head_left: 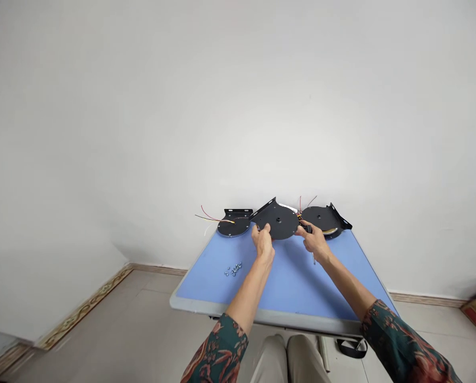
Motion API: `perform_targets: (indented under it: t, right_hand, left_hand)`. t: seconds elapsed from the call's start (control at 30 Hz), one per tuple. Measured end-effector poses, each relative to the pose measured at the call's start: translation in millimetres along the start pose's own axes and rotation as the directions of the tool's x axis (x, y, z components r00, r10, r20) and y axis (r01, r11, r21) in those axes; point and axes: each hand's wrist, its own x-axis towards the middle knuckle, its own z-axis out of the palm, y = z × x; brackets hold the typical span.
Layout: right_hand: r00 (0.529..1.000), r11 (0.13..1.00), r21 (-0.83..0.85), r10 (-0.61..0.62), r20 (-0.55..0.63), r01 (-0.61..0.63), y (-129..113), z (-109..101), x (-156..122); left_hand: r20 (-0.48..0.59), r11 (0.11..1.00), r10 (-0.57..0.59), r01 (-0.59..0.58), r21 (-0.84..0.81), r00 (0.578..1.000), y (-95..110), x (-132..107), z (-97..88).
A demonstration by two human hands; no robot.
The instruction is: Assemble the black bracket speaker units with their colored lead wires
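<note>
Plate: a black round metal plate (278,221) with a central hole, held up at the far edge of the table, between two similar plates.
Axis: round, so its long line is the flat bracket (265,208) along its far-left side, which rises toward the upper left, the plate appearing tilted.
Left hand: the left hand (263,240) is closed in a pinch on the plate's near edge, fingers behind it, thumb in front.
Right hand: the right hand (313,240) is clenched around a dark-handled screwdriver (308,229), its thin steel shaft pointing down toward the person, and its fingers reach the plate's right edge.
Neighbours: a left plate (233,225) trails red and yellow-green wires (213,215); a right plate (321,218) lies just past the right hand, with red wires (306,203) rising near an orange connector (299,216).
Loose parts: a small cluster of silver screws (233,269) sits left of the left hand.
Edges: the plates reach the far edge of the blue tabletop (297,282), where a white wall (238,106) stands behind; its grey rim (261,314) passes just above the person's knees (285,361).
Room: blue surface stretches from both hands to that rim.
</note>
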Motion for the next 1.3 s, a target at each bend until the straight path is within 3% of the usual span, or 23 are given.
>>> perform_targets:
  t: [0.2, 0.27, 0.33, 0.4, 0.63, 0.8, 0.97, 1.17, 1.23, 1.3]
  right_hand:
    - [0.999, 0.990, -0.140, -0.008, -0.039, 0.002, -12.5, -49.0, -17.3]
    - [0.998, 0.951, -0.306, -0.062, -0.031, 0.049, -12.2, -63.5, -20.1]
    - [0.987, 0.781, -0.611, -0.158, 0.009, 0.131, -8.9, -74.0, -20.1]
    - [0.976, 0.594, -0.785, -0.210, 0.064, 0.179, -3.1, -79.8, -18.9]
    - [0.938, 0.256, -0.929, -0.289, 0.191, 0.269, 26.6, -77.5, -21.9]
    - [0.914, 0.102, -0.952, -0.326, 0.243, 0.290, 35.9, -74.5, -11.1]
    - [0.893, 0.031, -0.956, -0.368, 0.260, 0.292, 40.2, -73.4, 4.7]
    - [0.870, 0.005, -0.953, -0.410, 0.274, 0.303, 48.2, -82.5, 12.4]
    - [0.854, 0.020, -0.946, -0.438, 0.281, 0.322, 50.0, -87.5, 13.1]
    - [0.814, 0.101, -0.919, -0.509, 0.281, 0.380, 51.2, -91.0, 12.5]
  left_hand:
    - [-0.070, 0.992, -0.043, 0.035, -0.118, 0.997, 21.9, -17.1, -37.1]
    - [-0.069, 0.990, -0.053, 0.043, -0.137, 0.996, 28.4, -23.7, -50.0]
    - [-0.050, 0.989, -0.063, 0.056, -0.136, 0.997, 32.9, -32.4, -60.4]
    - [-0.006, 0.991, -0.068, 0.066, -0.116, 0.998, 35.0, -43.2, -67.9]
    - [0.140, 0.984, -0.111, 0.129, -0.123, 0.984, 31.7, -78.1, -89.7]
    - [0.164, 0.986, -0.104, 0.124, -0.114, 0.981, 34.6, -86.3, -109.3]
    - [0.210, 0.988, -0.141, 0.152, -0.035, 0.968, 30.1, -85.9, -113.4]
    - [0.264, 0.972, -0.226, 0.198, 0.128, 0.938, 4.2, -75.3, -92.4]
    - [0.279, 0.966, -0.240, 0.203, 0.158, 0.930, -4.3, -71.6, -86.2]
    - [0.298, 0.962, -0.252, 0.204, 0.183, 0.920, -10.6, -68.9, -82.2]
